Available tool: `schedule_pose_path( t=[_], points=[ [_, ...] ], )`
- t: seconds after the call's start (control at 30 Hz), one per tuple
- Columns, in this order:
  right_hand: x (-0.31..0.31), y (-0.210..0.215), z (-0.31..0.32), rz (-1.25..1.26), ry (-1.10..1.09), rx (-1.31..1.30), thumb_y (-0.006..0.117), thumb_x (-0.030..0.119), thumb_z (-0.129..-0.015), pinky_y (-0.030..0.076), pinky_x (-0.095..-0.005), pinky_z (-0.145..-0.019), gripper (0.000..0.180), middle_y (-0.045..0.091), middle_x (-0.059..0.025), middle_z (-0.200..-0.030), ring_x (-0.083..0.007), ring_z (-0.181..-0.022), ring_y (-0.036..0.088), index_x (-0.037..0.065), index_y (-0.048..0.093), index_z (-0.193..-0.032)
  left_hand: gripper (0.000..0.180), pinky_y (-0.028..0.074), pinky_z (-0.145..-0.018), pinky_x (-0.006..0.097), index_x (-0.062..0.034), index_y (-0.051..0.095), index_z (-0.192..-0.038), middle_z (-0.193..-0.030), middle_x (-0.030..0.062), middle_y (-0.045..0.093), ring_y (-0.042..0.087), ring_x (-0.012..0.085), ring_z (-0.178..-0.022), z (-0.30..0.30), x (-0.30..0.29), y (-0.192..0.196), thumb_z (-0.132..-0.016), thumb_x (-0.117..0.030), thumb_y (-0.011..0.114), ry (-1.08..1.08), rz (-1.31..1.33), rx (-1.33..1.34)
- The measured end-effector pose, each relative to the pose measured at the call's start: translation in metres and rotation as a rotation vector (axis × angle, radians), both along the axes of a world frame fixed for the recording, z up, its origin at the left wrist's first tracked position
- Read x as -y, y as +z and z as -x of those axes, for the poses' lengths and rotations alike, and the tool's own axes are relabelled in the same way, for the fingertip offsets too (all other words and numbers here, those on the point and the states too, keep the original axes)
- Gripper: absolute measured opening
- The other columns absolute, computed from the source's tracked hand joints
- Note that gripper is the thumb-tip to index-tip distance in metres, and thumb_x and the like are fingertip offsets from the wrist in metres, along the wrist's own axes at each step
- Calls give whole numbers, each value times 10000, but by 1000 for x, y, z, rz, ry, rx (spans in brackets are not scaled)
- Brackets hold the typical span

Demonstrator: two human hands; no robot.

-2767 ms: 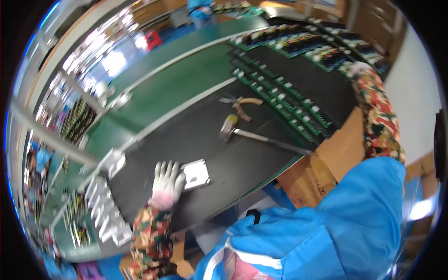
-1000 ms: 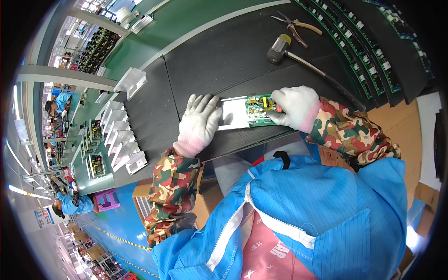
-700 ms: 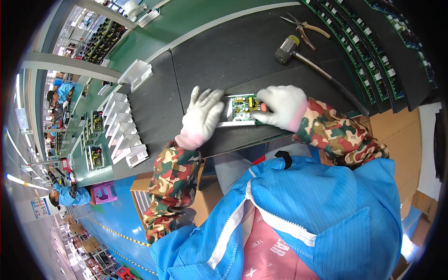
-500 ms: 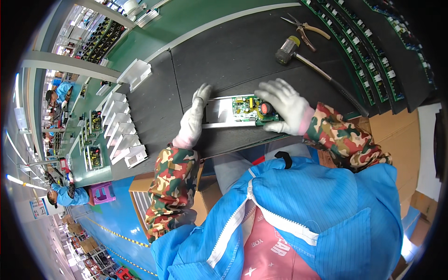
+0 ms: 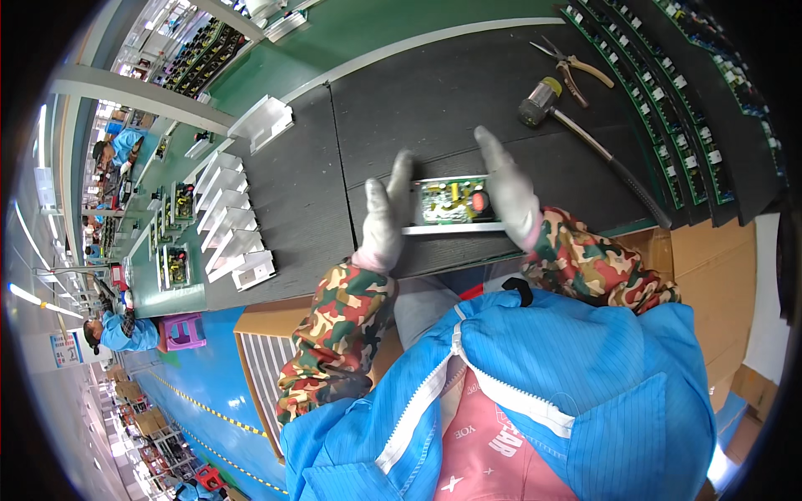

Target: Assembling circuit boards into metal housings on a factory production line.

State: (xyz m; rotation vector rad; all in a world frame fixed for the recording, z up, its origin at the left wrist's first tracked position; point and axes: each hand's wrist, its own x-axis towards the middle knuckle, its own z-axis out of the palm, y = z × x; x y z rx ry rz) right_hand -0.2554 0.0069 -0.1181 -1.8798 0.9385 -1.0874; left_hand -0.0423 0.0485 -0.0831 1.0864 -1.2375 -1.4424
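A green circuit board (image 5: 454, 201) with yellow parts and a round red-topped component sits in a silver metal bracket (image 5: 455, 228) on the dark bench mat. My left hand (image 5: 386, 214), in a white glove, stands on edge at the bracket's left end with its fingers stretched up and the thumb apart. At the opposite end my right hand (image 5: 511, 196), also gloved and slightly blurred, stands upright with straight fingers, its palm turned toward the board. Both palms are at or against the ends; exact contact cannot be made out.
A mallet (image 5: 541, 101) and pliers (image 5: 574, 69) lie at the far right. Rows of circuit boards (image 5: 668, 108) line the right side. Several empty metal brackets (image 5: 230, 221) stand at the left edge, near more boards (image 5: 174, 265). Co-workers (image 5: 125, 332) sit farther left.
The board has shifted left within the bracket, covering most of its bare floor. My right hand has come off the board's top to the bracket's right end. The view has shifted slightly.
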Motion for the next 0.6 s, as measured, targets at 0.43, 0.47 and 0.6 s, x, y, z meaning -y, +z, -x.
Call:
schedule_pose_path(
  t=[0.43,0.47,0.6],
  points=[
    [-4,5,18,-205,-27,379,296,757,-919,178,-356,-1181,1011,338,-248,-1518,-308,-1449,272,-82,266,-1481,337,299,-1158,393,22,684,-1098,-1111,186,685,599,260,-1181,-26,-24,-8,-975,-273,576,450,81,470],
    [-7,6,19,-207,0,345,300,763,-914,185,-350,-1177,1021,349,-251,-1511,-312,-1444,284,-87,270,-1477,294,297,-1161,403,25,708,-1024,-1029,186,706,627,257,-1140,-23,-31,-1,-953,-242,609,406,108,584],
    [-21,12,8,-190,91,296,345,669,-965,183,-374,-1177,884,388,-228,-1496,-292,-1440,309,-52,304,-1476,230,264,-1178,421,23,721,-945,-912,160,717,681,225,-960,-12,-37,1,-926,-189,633,411,205,650]
  ],
)
